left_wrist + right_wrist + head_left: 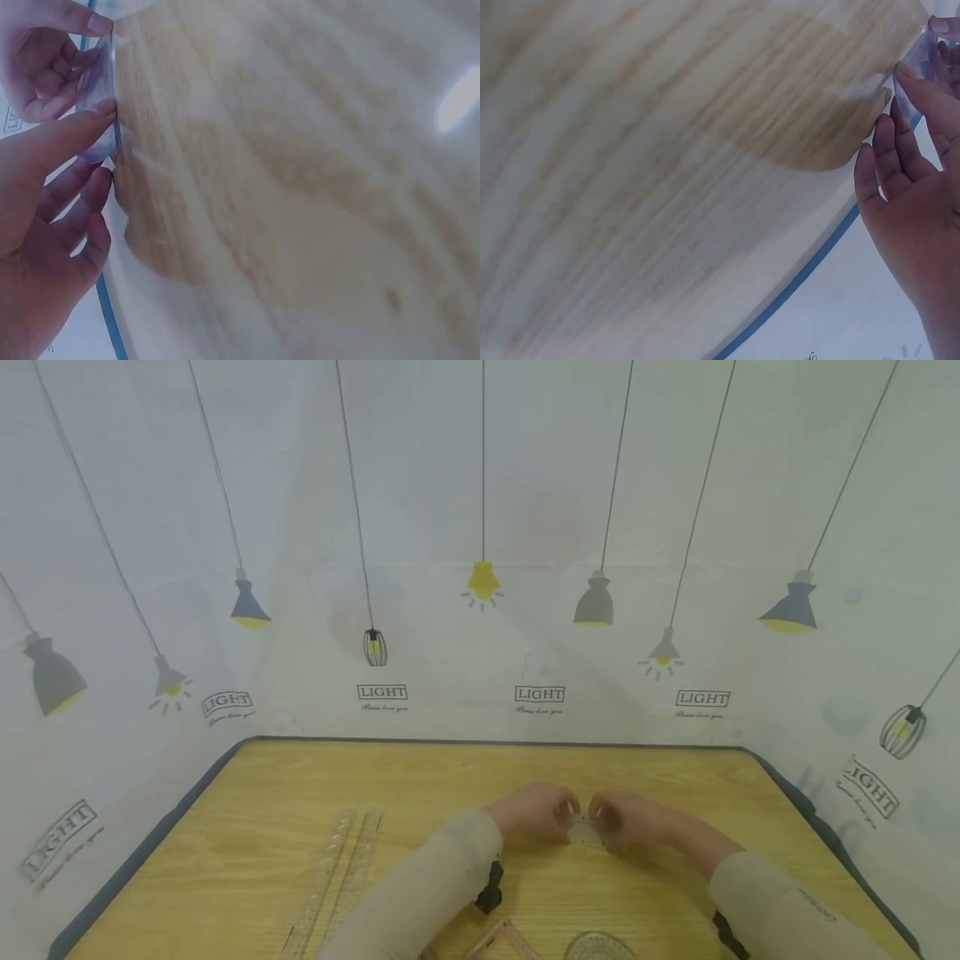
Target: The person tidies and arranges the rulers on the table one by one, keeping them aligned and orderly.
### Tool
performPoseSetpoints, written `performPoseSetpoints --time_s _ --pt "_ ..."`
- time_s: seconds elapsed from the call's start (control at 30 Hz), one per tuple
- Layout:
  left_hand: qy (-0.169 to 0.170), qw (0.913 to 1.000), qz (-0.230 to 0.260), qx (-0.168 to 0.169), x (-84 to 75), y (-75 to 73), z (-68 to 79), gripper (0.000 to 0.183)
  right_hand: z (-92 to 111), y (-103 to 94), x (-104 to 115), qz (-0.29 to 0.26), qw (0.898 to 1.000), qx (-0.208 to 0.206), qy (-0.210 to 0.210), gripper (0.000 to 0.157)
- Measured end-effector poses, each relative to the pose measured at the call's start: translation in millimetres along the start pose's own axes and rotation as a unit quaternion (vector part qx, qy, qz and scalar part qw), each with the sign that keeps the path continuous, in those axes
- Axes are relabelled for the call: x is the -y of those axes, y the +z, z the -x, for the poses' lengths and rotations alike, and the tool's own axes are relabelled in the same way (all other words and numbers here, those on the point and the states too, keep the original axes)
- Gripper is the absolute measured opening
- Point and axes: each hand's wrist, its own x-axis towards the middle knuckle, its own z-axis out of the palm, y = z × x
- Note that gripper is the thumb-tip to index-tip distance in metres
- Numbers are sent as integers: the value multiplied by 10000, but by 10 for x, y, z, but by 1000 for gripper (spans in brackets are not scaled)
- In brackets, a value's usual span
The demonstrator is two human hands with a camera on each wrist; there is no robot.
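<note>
Both hands hold one small clear plastic piece (587, 833) above the middle right of the wooden table. In the left wrist view this see-through piece (96, 82) shows a straight edge and a rounded lower end. My left hand (534, 810) pinches one end, its thumb (101, 109) on the near face and fingers behind. At the other end my right hand (636, 821) pinches it likewise, thumb (909, 73) on the face. Fingers cover both ends, so its full outline is hidden.
Two clear rulers (318, 885) lie side by side on the table (420, 768) at the left. A set square (504, 935) and a round-edged clear protractor (600, 946) lie at the front, cut by the frame. A lamp-printed curtain (450, 510) surrounds the table.
</note>
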Motion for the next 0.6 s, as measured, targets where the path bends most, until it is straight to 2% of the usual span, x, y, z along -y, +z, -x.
performPoseSetpoints --time_s 0.3,0.43,0.6 --pt "11 9999 134 12 -102 -22 137 47 64 55 50 -59 9999 -49 -144 41" --pt "178 9996 211 21 -143 -13 180 49 111 72 77 -101 9998 -27 -170 39" --pt "444 9987 228 119 -154 20 208 52 187 76 133 -411 9986 74 -329 38"
